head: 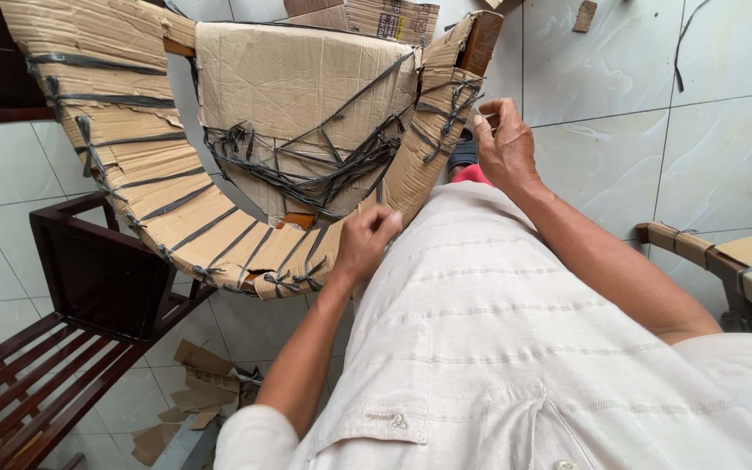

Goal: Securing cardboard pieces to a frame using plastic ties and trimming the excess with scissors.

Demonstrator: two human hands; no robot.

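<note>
A curved wooden chair frame wrapped in brown cardboard [176, 204] and bound with dark plastic straps [324, 170] rests in front of me. My left hand [365, 242] pinches the cardboard and strap at the lower edge of the curve. My right hand [505, 144] grips the strapped cardboard end near the dark wooden post [480, 42] at the upper right. My pale shirt fills the lower right of the head view.
A dark wooden slatted chair [63, 339] stands at the lower left. Torn cardboard scraps [198, 396] lie on the white tiled floor [602, 70]. Another cardboard-wrapped, strapped furniture piece [741, 261] sits at the right edge.
</note>
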